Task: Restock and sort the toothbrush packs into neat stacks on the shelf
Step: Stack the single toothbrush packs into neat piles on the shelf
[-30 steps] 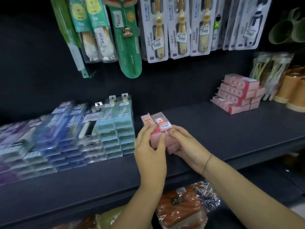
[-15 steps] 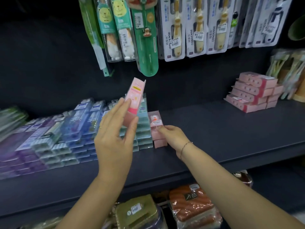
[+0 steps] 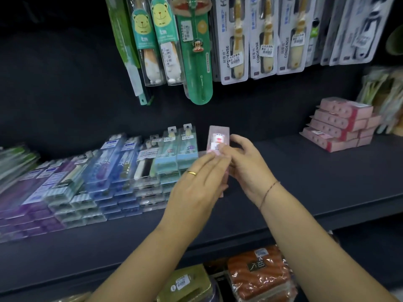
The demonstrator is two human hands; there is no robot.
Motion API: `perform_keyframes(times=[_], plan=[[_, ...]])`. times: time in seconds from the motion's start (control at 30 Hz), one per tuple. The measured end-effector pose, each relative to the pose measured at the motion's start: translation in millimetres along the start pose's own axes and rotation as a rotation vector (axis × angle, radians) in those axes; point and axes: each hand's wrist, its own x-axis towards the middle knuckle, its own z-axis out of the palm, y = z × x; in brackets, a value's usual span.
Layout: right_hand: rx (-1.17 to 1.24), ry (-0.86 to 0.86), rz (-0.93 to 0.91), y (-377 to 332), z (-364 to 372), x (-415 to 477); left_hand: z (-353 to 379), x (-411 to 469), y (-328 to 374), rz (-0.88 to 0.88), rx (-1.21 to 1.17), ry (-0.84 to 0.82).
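A short stack of pink toothbrush packs [image 3: 218, 136] stands on the dark shelf [image 3: 316, 192], just right of the teal packs [image 3: 177, 154]. My left hand [image 3: 196, 184], wearing a gold ring, lays straight fingers flat across the top pink pack. My right hand [image 3: 246, 164] curls its fingers round the right side of the same pack. Both hands hide the stack's near end. Rows of blue, purple and clear toothbrush packs [image 3: 109, 171] lie stacked to the left.
A pile of pink boxes [image 3: 340, 125] sits at the shelf's far right, with bundled brushes [image 3: 383, 94] behind it. Carded toothbrushes [image 3: 235, 40] hang overhead. Orange [image 3: 261, 277] and olive [image 3: 187, 284] packaged goods lie on the shelf below.
My left hand has come down from holding a pink pack up in the air and now lies on the pink stack. My right hand stays at the stack's right side.
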Motion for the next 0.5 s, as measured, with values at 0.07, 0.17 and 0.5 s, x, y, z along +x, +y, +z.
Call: perform_keyframes(times=[0.07,0.17,0.5], plan=[[-0.020,0.109,-0.006,6,-7,13,-3,2,-13,-0.102,0.009,-0.037],[-0.045,0.213,-0.007,15,-11,35,-8,12,-36,-0.275,0.172,-0.158],[-0.140,0.122,0.039,53,7,55,-9,21,-58,-0.457,0.161,-0.643]])
